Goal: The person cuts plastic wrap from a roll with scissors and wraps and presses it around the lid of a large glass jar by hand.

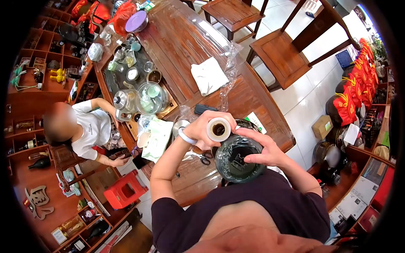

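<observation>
My left hand point(209, 131), with a white band at the wrist, is closed around a roll of clear plastic film point(219, 129), seen end-on with its hollow brown core facing up. Just below it, close to my body, is a rounded dark green glass jar point(238, 165) with shiny, wrinkled film over its surface. My right hand point(266, 148) grips the jar's right side, thumb over its upward face and fingers reaching toward the roll. Black-handled scissors point(205, 159) lie on the table left of the jar. Whatever is beneath the jar is hidden.
The wooden table point(168, 38) carries a tea tray point(141, 57) with cups and a glass bowl point(151, 98), a white cloth point(209, 76) and a black phone point(205, 109). At left sits another person point(93, 128) near a red stool point(124, 189). Wooden chairs point(280, 59) stand beyond.
</observation>
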`<state>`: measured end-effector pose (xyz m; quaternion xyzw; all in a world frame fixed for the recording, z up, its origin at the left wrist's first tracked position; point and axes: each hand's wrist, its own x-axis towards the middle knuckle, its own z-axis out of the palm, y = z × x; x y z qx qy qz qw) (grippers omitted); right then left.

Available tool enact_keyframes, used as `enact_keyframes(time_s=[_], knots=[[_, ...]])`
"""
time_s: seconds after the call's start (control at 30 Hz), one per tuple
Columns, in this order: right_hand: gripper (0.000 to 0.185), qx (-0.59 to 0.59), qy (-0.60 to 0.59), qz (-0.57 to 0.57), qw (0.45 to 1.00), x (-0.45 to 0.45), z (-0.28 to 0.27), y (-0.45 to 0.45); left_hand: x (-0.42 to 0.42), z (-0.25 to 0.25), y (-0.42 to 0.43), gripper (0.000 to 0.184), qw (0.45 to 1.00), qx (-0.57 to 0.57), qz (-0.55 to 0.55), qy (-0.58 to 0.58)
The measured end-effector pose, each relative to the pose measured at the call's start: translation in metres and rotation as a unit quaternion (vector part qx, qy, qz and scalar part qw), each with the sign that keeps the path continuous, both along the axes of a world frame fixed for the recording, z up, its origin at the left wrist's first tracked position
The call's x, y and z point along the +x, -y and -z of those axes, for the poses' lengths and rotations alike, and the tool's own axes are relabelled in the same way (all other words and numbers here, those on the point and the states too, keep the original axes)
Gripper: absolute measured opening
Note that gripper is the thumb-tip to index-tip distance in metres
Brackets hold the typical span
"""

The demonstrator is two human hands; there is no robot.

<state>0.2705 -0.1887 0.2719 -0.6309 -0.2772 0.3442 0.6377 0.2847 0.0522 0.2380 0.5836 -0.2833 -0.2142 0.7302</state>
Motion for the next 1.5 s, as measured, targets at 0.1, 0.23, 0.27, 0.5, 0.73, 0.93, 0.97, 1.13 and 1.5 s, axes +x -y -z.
enact_keyframes(time_s=[0.1,0.23,0.27,0.5,0.73,0.93,0.97,1.13,1.5], knots=[[0.058,0.002,-0.03,-0.014,0.999,0.001,0.002,0.001,0.004,0.001,-0.001,0.042,0.998,-0.012,0.051,-0.018],[0.057,0.0,-0.037,-0.019,0.999,0.003,0.002,0.002,0.009,0.002,-0.003,0.042,0.995,-0.035,0.094,-0.021],[0.056,-0.001,-0.03,-0.019,0.999,0.003,0.001,0.002,0.009,0.003,-0.004,0.042,0.993,-0.04,0.104,-0.023],[0.053,0.021,-0.012,-0.02,1.0,0.005,0.006,0.002,0.009,0.001,-0.009,0.039,0.99,-0.058,0.129,0.018],[0.051,0.035,-0.011,-0.015,0.999,0.004,0.008,0.002,-0.008,0.002,-0.012,0.038,0.995,-0.064,0.066,0.023],[0.052,0.032,0.003,-0.021,0.999,0.006,0.007,0.003,-0.023,0.006,-0.015,0.036,0.996,-0.084,0.028,-0.002],[0.052,0.03,0.005,-0.02,0.999,0.007,0.006,0.002,-0.027,0.008,-0.017,0.035,0.994,-0.095,0.043,-0.037],[0.052,0.019,-0.002,-0.023,1.0,0.008,0.007,0.003,-0.073,0.009,-0.042,0.053,0.974,-0.196,0.043,-0.103],[0.098,0.015,-0.05,-0.14,0.989,0.038,0.004,-0.002,-0.117,0.053,-0.046,0.054,0.858,-0.282,-0.358,-0.238]])
